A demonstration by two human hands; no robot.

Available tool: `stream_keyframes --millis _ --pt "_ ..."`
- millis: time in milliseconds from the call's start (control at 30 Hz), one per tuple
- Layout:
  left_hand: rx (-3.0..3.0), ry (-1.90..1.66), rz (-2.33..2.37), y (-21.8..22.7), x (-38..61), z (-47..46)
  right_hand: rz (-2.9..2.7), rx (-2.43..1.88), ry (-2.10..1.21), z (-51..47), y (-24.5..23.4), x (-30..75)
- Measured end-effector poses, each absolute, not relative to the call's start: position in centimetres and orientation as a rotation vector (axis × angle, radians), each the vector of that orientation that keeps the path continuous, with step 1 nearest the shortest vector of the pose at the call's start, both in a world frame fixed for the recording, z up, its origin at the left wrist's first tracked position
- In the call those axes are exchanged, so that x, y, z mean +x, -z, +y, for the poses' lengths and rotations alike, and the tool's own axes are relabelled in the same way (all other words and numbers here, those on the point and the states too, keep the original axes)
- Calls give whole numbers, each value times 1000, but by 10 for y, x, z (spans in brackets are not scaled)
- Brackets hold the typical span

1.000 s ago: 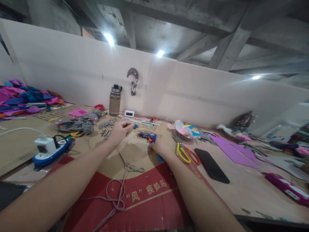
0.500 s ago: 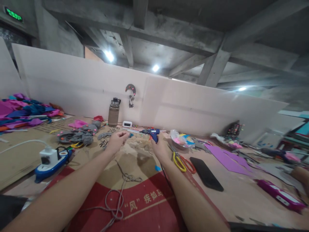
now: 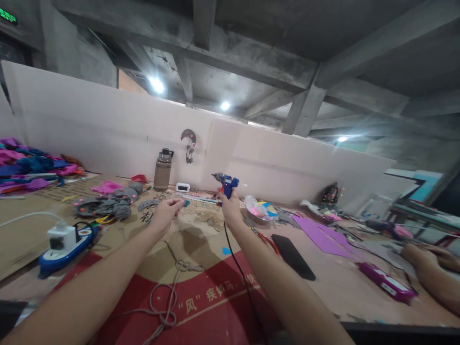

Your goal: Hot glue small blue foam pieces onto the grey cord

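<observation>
My right hand [image 3: 231,209] is wrapped round the handle of a blue hot glue gun [image 3: 227,185], which is raised with its nozzle pointing left. A black cord [image 3: 233,254] hangs down from it. To the left, my left hand [image 3: 166,215] pinches a small teal piece [image 3: 186,203] between thumb and fingertips; its material is too small to tell. Beneath both hands lies a cardboard sheet [image 3: 151,261] with a red printed area. Loops of grey cord [image 3: 171,299] and a small blue scrap [image 3: 226,250] rest on it.
At left stand a blue power strip [image 3: 68,254] and grey felt pieces [image 3: 108,203]. A bottle [image 3: 163,171] and small white clock [image 3: 182,187] are at the back. Right are a bowl [image 3: 257,218], phone [image 3: 293,256], scissors [image 3: 268,242], purple sheets [image 3: 319,235] and another person's hand [image 3: 420,256].
My right hand has lifted the glue gun up from table level. The view has turned slightly right, and more of another person's hands shows at the right edge.
</observation>
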State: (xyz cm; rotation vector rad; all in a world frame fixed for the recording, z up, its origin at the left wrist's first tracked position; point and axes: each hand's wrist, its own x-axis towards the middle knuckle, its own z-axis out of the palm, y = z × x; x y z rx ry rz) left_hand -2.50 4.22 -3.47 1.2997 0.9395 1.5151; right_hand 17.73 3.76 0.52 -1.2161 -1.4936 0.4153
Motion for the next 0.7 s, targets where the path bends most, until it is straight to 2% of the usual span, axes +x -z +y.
stream_keyframes --millis 167,300,500,700 --pt "1256 -1503 907 36 -24 43 -1183 -702 -860 18 -35 167" --pt "1207 -1508 902 36 -25 45 -1196 -586 -987 -4 -20 166" --pt "1181 -1518 890 36 -26 46 -1530 -952 -814 -13 25 174" --pt "1218 -1498 956 33 -21 41 -1764 -1107 -516 -28 20 174"
